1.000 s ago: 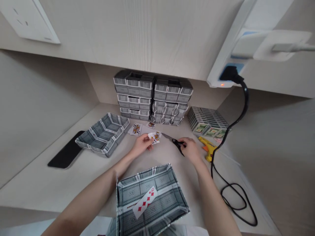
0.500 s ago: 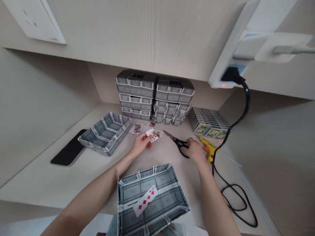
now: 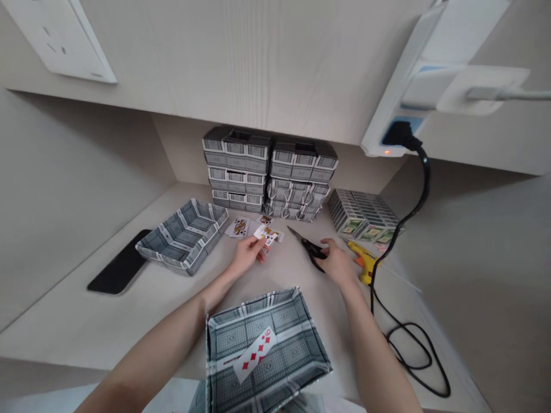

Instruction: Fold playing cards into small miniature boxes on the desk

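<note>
**Pale desk beneath a wood-grained panel: playing card in one hand, scissors in the other**

Thumb and fingers of the left hand pinch the playing card, which juts beyond the fingertips with a K showing; the thumb covers one edge. Other face cards lie close by, and those just behind the pinched one overlap it in view, so its far outline is hard to make out.

The right hand grips the scissors by their black handles, metal blades angled away toward the cards. Its fingers hide part of the loops; whether any pass through, I cannot tell.

Nearest the body, a box of grey, finely patterned panels is cut off by the lower edge; a narrow strip of red diamonds lies inside. At left, a similar slant-walled tray hides one side of a flat black slab. Black cord crosses before a yellow glue gun.
</note>
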Available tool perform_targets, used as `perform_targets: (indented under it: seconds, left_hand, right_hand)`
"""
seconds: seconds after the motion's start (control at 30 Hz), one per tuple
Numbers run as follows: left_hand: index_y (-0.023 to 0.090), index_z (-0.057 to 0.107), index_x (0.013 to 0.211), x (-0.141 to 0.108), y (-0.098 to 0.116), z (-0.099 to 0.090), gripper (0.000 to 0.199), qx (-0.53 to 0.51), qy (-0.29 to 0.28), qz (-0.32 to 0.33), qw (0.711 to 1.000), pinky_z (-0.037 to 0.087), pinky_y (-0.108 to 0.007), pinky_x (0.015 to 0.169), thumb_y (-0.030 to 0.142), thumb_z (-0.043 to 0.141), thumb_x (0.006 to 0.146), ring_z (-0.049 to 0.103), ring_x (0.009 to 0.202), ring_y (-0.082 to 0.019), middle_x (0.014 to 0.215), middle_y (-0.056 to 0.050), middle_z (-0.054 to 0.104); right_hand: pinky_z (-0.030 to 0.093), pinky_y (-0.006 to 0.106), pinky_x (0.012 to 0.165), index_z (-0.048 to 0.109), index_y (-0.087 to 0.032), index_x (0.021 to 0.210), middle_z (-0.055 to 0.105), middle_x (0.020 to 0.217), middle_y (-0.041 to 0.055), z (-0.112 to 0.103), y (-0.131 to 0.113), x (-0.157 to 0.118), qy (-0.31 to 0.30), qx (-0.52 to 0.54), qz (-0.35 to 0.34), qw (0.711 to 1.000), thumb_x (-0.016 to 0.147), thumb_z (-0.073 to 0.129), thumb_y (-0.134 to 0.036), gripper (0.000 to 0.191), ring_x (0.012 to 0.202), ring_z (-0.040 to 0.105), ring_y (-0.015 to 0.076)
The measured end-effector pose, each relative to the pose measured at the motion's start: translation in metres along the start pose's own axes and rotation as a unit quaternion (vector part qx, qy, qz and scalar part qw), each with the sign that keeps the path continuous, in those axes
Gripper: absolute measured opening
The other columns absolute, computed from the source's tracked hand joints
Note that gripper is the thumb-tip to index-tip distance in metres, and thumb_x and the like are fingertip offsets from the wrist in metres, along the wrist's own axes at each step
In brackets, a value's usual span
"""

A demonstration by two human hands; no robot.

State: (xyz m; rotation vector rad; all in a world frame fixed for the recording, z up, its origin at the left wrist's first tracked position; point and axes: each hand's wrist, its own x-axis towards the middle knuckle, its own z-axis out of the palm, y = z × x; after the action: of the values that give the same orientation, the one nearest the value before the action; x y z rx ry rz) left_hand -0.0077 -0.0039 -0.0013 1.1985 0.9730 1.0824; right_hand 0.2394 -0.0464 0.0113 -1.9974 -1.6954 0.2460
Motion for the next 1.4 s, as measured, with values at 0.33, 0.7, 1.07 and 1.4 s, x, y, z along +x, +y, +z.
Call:
perform_targets:
  seconds: [0.33, 0.7, 1.07, 1.4]
  left_hand:
    - [0.014, 0.050, 0.060, -0.001, 0.004, -0.001, 0.037, 0.027, 0.017, 0.006, 0.999, 0.031, -0.018, 0.032, 0.049, 0.055, 0.071, 0.043, 0.031, -0.007, 0.040, 0.004, 0.051]
    - [0.015, 0.048, 0.061, -0.002, 0.008, -0.002, 0.038, 0.007, 0.051, 0.027, 0.998, 0.033, -0.019, 0.034, 0.051, 0.051, 0.073, 0.044, 0.032, -0.008, 0.041, 0.004, 0.051]
    - [0.016, 0.048, 0.062, 0.005, 0.005, -0.005, 0.033, -0.005, 0.086, 0.026, 0.996, 0.035, -0.021, 0.036, 0.046, 0.051, 0.074, 0.045, 0.034, -0.009, 0.045, 0.003, 0.053]
    - [0.016, 0.048, 0.068, 0.000, 0.009, 0.001, 0.029, 0.031, 0.037, 0.019, 0.999, 0.035, -0.019, 0.038, 0.044, 0.052, 0.073, 0.046, 0.034, -0.008, 0.045, 0.004, 0.055]
  right_hand:
    - [0.031, 0.021, 0.031, 0.051, -0.018, 0.100, 0.053, 0.048, -0.0051, 0.005, -0.035, -0.011, -0.102, 0.434, 0.069, 0.892, 0.059, 0.066, -0.050, 0.055, 0.031, 0.042, 0.0100]
    - [0.032, 0.018, 0.037, 0.046, -0.018, 0.093, 0.050, 0.061, -0.0040, 0.003, -0.041, -0.019, -0.322, 0.499, 0.003, 0.804, 0.068, 0.061, -0.049, 0.043, 0.043, 0.045, 0.0074]
    - [0.030, 0.018, 0.033, 0.048, -0.015, 0.079, 0.053, 0.056, -0.0031, 0.000, -0.046, -0.024, -0.361, 0.471, 0.015, 0.804, 0.071, 0.058, -0.049, 0.036, 0.035, 0.040, 0.0053]
    - [0.028, 0.019, 0.033, 0.050, -0.015, 0.081, 0.054, 0.055, -0.0017, 0.006, -0.055, -0.030, -0.383, 0.525, 0.013, 0.760, 0.074, 0.057, -0.047, 0.034, 0.034, 0.041, 0.0068]
